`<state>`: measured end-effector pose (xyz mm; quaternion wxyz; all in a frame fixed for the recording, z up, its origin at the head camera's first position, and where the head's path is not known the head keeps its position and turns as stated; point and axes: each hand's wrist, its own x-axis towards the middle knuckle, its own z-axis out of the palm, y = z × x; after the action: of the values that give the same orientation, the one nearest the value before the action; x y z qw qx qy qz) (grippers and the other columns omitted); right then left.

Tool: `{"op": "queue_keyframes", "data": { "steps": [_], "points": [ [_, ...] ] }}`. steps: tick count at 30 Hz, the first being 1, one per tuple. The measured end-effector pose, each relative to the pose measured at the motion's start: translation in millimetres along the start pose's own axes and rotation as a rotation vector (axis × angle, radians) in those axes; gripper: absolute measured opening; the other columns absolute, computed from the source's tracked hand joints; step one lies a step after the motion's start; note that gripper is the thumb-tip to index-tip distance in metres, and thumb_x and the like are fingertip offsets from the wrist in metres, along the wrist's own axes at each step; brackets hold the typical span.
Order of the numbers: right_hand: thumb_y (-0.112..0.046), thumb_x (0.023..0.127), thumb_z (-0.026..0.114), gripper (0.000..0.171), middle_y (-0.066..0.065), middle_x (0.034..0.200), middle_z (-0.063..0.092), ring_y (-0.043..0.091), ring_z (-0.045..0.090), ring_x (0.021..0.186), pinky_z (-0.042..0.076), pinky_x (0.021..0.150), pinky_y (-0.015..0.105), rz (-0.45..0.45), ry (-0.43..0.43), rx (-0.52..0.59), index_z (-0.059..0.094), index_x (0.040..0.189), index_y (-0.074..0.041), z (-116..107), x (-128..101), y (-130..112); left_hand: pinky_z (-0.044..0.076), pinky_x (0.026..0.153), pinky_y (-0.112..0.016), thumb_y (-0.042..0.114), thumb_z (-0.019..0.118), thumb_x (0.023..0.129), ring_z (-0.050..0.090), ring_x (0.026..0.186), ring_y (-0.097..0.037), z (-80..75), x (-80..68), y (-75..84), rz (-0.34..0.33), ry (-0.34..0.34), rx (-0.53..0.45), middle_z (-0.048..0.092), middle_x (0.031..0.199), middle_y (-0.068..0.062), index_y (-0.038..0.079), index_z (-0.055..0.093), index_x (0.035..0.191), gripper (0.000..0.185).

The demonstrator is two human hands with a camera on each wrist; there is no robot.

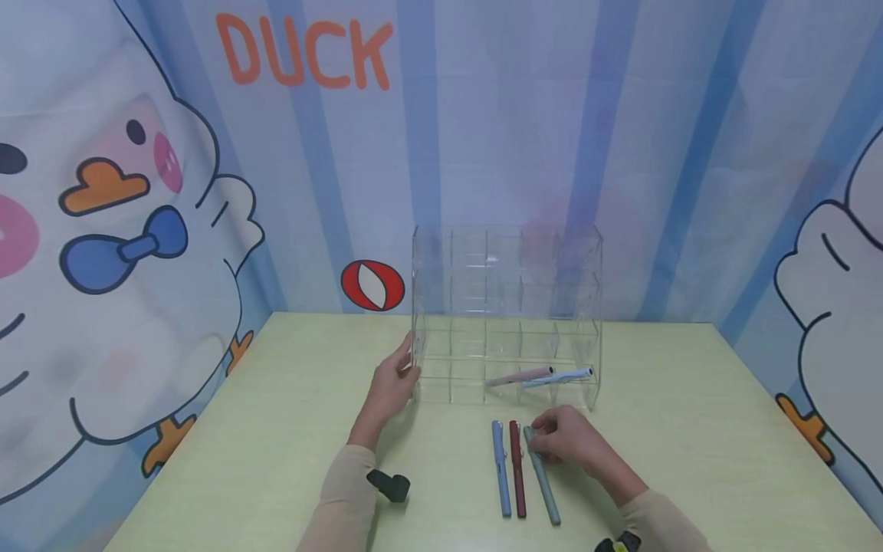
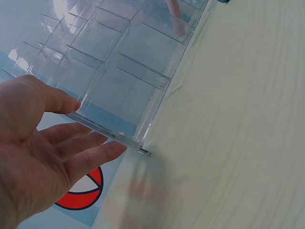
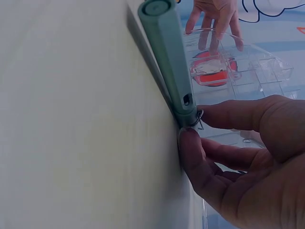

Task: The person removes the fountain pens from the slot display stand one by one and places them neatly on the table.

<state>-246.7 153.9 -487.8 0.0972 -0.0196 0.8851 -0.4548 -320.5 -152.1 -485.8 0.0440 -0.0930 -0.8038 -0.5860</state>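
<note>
Green pen point(image 1: 542, 477) lengthwise toward organizer point(image 1: 507, 314)

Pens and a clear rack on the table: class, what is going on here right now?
A person sits at a pale table. The left hand rests with straight fingers against the left side of a clear acrylic rack. The right hand pinches the upper end of a green pen lying on the table beside a red pen and a blue pen. A pink pen and a light blue pen already lie in the rack's bottom row.
</note>
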Motion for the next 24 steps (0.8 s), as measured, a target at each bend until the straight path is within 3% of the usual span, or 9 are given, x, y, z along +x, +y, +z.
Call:
{"op": "queue_keyframes", "data": {
  "steps": [8, 14, 24],
  "points": [
    [-0.006, 0.082, 0.076, 0.031, 0.005, 0.084, 0.067, 0.016, 0.063, 0.068, 0.055, 0.060, 0.032, 0.006, 0.007, -0.064, 0.070, 0.110, 0.008, -1.7, -0.9, -2.2, 0.055, 0.084, -0.047, 0.005, 0.054, 0.101, 0.051, 0.131, -0.039, 0.2, -0.2, 2.5, -0.012, 0.001, 0.018, 0.040, 0.155, -0.015, 0.029, 0.027, 0.159, 0.068],
    [-0.005, 0.082, 0.075, 0.034, 0.006, 0.083, 0.067, 0.018, 0.064, 0.064, 0.055, 0.058, 0.034, 0.005, 0.003, -0.043, 0.068, 0.113, 0.007, -1.0, -1.1, -1.5, 0.054, 0.089, -0.045, 0.005, 0.054, 0.101, 0.050, 0.131, -0.038, 0.4, -0.1, 3.1, -0.013, 0.000, 0.024, 0.038, 0.157, -0.014, 0.029, 0.027, 0.159, 0.068],
    [0.001, 0.084, 0.070, 0.034, 0.008, 0.082, 0.066, 0.020, 0.065, 0.062, 0.056, 0.057, 0.035, -0.012, 0.002, -0.008, 0.067, 0.118, 0.006, 0.1, -1.5, 0.7, 0.054, 0.087, -0.049, 0.004, 0.053, 0.101, 0.050, 0.131, -0.040, 0.2, -0.6, 2.4, -0.012, -0.002, 0.003, 0.039, 0.156, -0.016, 0.026, 0.026, 0.159, 0.068]
  ]
}}
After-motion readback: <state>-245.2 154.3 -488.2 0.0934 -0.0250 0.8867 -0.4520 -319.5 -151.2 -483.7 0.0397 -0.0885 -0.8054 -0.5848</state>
